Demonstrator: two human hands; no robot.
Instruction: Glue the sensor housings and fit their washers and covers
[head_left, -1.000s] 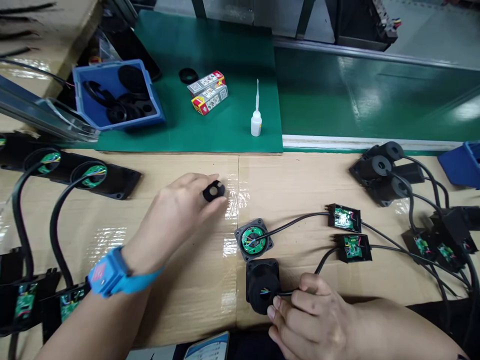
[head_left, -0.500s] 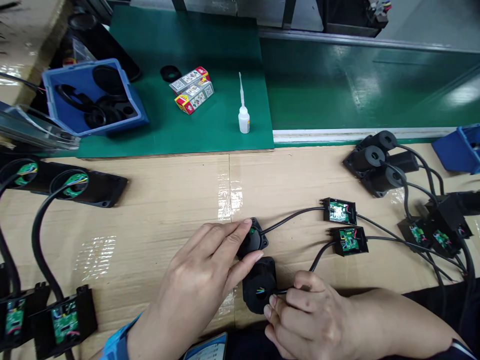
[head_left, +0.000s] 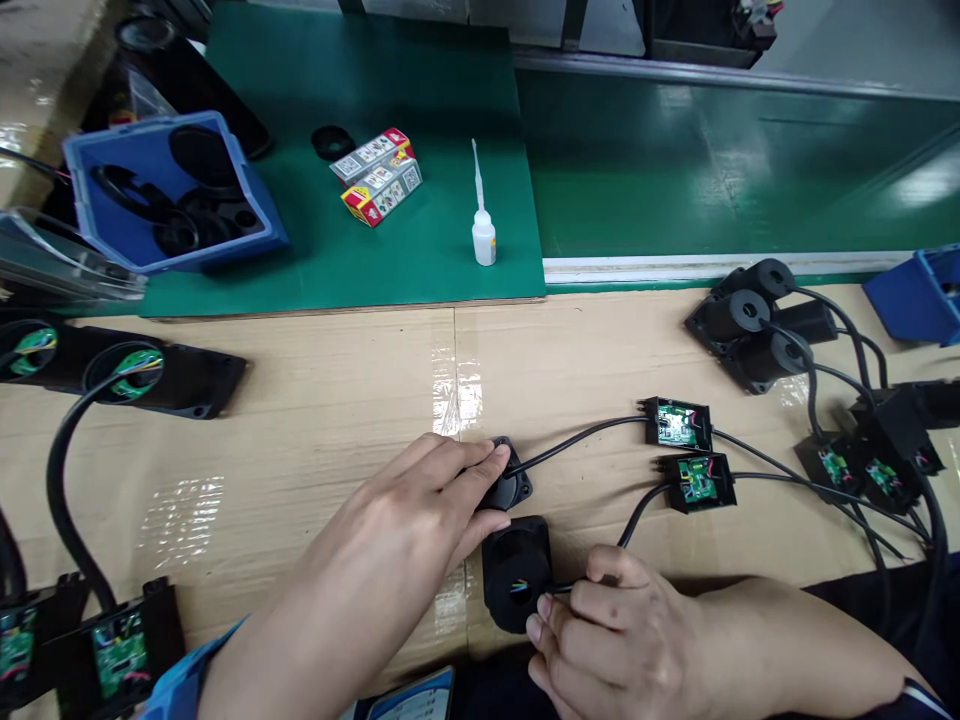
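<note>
**Black flanged unit (head_left: 516, 488) under the left hand (head_left: 416, 525), lower cable (head_left: 637, 513) in the right hand (head_left: 626, 630)**

Brown sheeting covers the tabletop (head_left: 337, 385), and the flanged unit lies on it, just beyond the lower housing (head_left: 517, 560). The left hand is bent over the unit from its left side, fingers and thumb drawn close together on it; whether they grip or only press cannot be told, since the hand hides part of it. A blue wrist strap (head_left: 184, 675) shows at the lower left.

The right hand is closed, its fingers pinched around the lower cable right beside the housing, fingertips at the housing's rim. Coloured wire ends show in the housing's round opening. That cable runs on to the lower circuit box (head_left: 697, 482); the upper cable (head_left: 577, 438) joins the flanged unit to the upper circuit box (head_left: 679, 424). Both boxes are open, green boards showing.

Farther right sits a cluster of black cylinders (head_left: 727, 318). On the green mat (head_left: 442, 90) are a white bottle (head_left: 484, 242) with a thin nozzle, a printed carton (head_left: 382, 182), a black ring (head_left: 332, 143) and a blue bin (head_left: 262, 238) holding black parts.
</note>
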